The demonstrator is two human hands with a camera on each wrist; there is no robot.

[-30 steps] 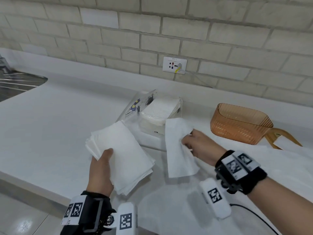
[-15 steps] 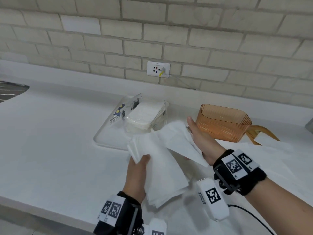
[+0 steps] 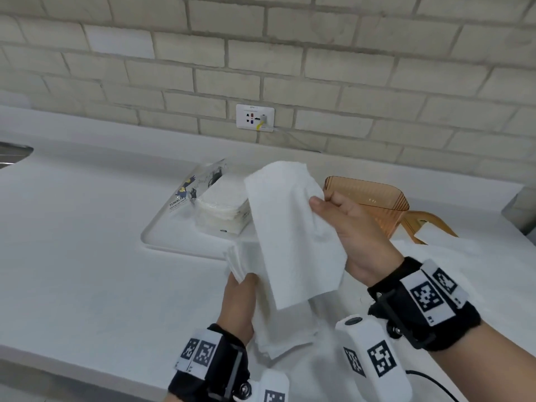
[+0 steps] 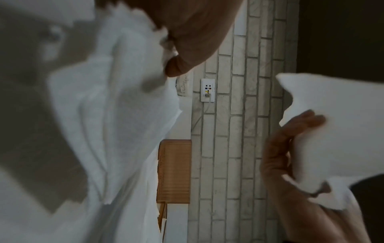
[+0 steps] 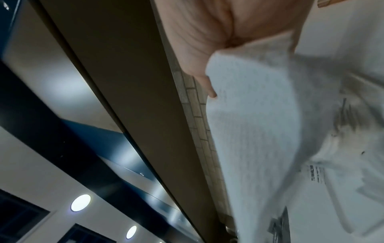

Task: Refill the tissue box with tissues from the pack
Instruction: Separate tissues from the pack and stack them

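Observation:
My left hand (image 3: 240, 300) grips a stack of white tissues (image 3: 287, 326) low over the counter, thumb on top; the same stack (image 4: 124, 115) fills the left wrist view. My right hand (image 3: 342, 224) pinches a single tissue sheet (image 3: 290, 227) and holds it up above the stack, thumb in front and fingers behind. The sheet (image 5: 259, 115) hangs below the palm in the right wrist view. The opened clear tissue pack (image 3: 220, 204) lies behind, with tissues left inside. The empty orange tissue box (image 3: 374, 201) stands to the right, behind my right hand.
The box's orange lid (image 3: 429, 227) lies right of the box beside a loose white sheet (image 3: 435, 245). A wall socket (image 3: 255, 117) with a plugged cable sits on the brick wall. A sink edge (image 3: 11, 153) shows at far left. The counter's front edge runs below my left wrist.
My left hand has carried the stack rightward toward the middle. My right hand has lifted the single sheet higher, so that it now hangs over the stack.

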